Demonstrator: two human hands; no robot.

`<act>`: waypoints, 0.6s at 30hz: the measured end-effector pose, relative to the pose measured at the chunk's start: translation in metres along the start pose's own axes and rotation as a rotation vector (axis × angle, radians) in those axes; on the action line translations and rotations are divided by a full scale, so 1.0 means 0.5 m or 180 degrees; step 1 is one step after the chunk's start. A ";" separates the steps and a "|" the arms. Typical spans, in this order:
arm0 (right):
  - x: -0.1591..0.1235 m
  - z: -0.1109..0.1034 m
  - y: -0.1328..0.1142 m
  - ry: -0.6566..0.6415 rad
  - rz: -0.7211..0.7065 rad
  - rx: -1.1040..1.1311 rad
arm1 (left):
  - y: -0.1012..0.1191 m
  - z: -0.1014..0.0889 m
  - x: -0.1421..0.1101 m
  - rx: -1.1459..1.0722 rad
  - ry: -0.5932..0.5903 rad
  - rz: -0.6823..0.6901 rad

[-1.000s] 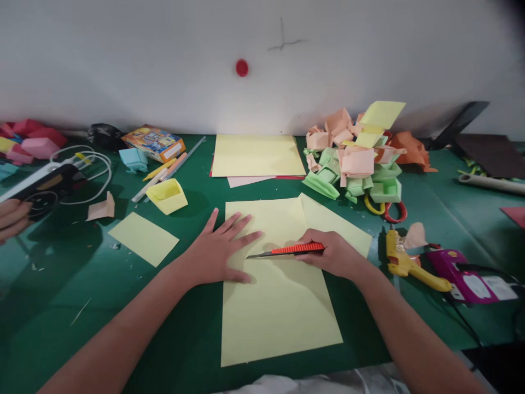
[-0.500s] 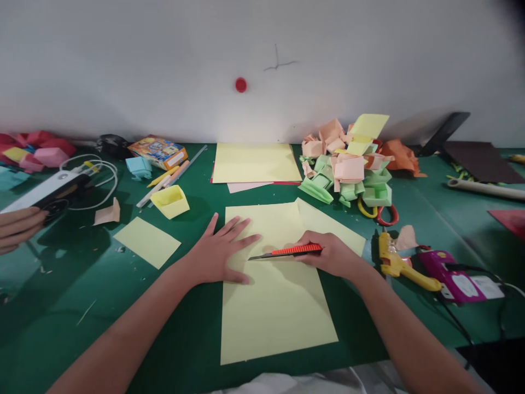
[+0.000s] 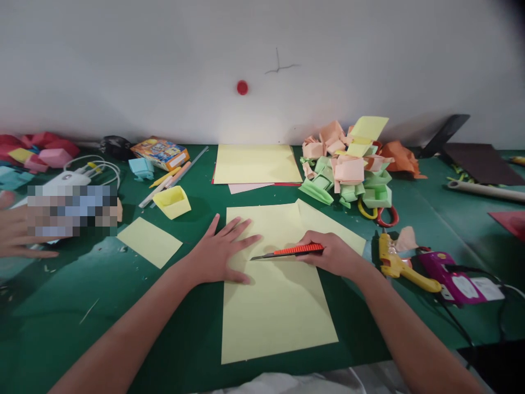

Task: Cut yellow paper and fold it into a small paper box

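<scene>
A pale yellow sheet of paper [image 3: 279,312] lies in front of me on the green table. My left hand [image 3: 225,249] rests flat on its left part with the fingers spread. In my right hand [image 3: 328,254] is a red and black utility knife [image 3: 297,250], held nearly level, its blade pointing left across the paper toward my left thumb. Another yellow sheet [image 3: 332,224] sticks out at the upper right, partly hidden by the first sheet and my right hand. To the left of my left hand is a small yellow paper rectangle [image 3: 151,242].
Folded paper pieces [image 3: 348,167] are heaped at the back right, above scissors [image 3: 386,215]. A yellow glue gun [image 3: 406,265] and a purple power strip [image 3: 453,276] lie rightward. Stacked sheets [image 3: 256,164] lie by the wall. Another person's hand [image 3: 16,232] is at far left.
At far left the other person's hand has moved right and opened out over a now pixelated device. My hands, the knife and the sheet keep their places; the view shifts slightly.
</scene>
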State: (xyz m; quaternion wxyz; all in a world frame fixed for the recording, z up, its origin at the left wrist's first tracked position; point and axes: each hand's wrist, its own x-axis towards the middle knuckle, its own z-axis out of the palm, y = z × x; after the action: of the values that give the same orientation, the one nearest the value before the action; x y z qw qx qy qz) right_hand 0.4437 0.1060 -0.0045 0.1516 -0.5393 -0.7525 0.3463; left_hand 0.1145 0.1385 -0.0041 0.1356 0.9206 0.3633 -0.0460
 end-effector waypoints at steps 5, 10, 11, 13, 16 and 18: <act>0.001 -0.006 0.001 0.0026 -0.0019 -0.0121 | -0.004 0.003 0.000 -0.0007 0.0075 0.0027; 0.000 -0.008 0.008 0.0022 0.0022 -0.0150 | -0.008 0.008 -0.001 -0.0023 0.0125 0.0062; 0.000 -0.009 0.009 0.0021 0.0026 -0.0166 | -0.008 0.008 -0.001 -0.0017 0.0117 0.0056; -0.001 -0.010 0.010 0.0011 0.0025 -0.0191 | -0.007 0.008 -0.001 0.0003 0.0100 0.0053; -0.001 -0.013 0.007 -0.0006 0.0020 -0.0228 | -0.007 0.008 -0.001 0.0046 0.0095 0.0057; -0.001 -0.014 0.005 -0.0022 0.0022 -0.0227 | -0.008 0.007 -0.001 0.0066 0.0089 0.0065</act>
State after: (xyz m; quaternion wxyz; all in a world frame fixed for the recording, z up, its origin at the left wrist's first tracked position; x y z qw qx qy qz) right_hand 0.4501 0.1086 -0.0012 0.1286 -0.5458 -0.7630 0.3216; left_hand 0.1117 0.1399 -0.0084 0.1214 0.9262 0.3552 -0.0355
